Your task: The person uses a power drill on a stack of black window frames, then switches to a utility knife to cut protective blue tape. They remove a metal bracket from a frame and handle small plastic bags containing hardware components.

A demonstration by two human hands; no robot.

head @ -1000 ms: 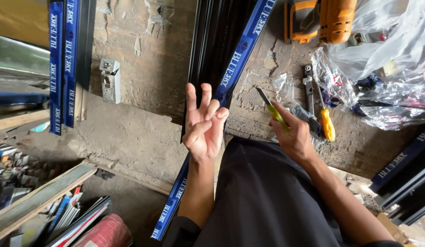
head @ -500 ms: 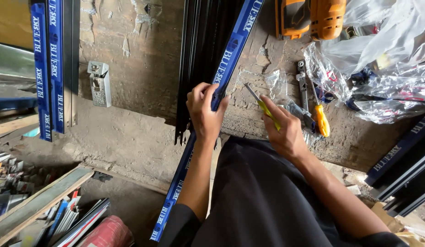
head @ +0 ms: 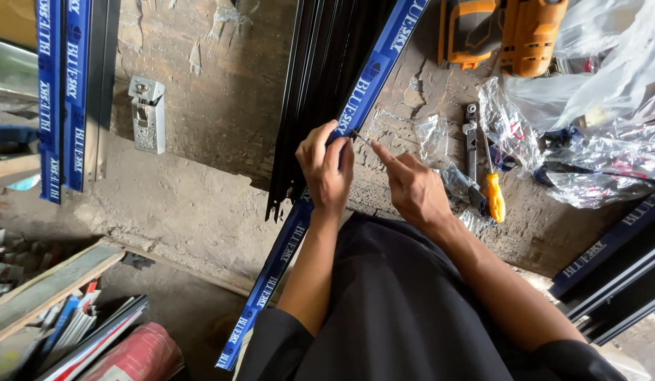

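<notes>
A long profile wrapped in blue film lies slanted across the concrete floor and passes under my lap. My left hand is closed around it from above. My right hand is just to the right, fingers pinched on a thin screwdriver. Its dark tip touches the profile right beside my left fingers. The handle is hidden inside my fist. A bundle of black profiles lies against the left side of the blue one.
A yellow-handled screwdriver and a metal tool lie right of my hands beside crumpled plastic bags. An orange drill sits at the top. A metal bracket, blue profiles and a wooden plank are on the left.
My left hand went from open with spread fingers to closed on the blue profile. My right hand brought the screwdriver tip left to the profile.
</notes>
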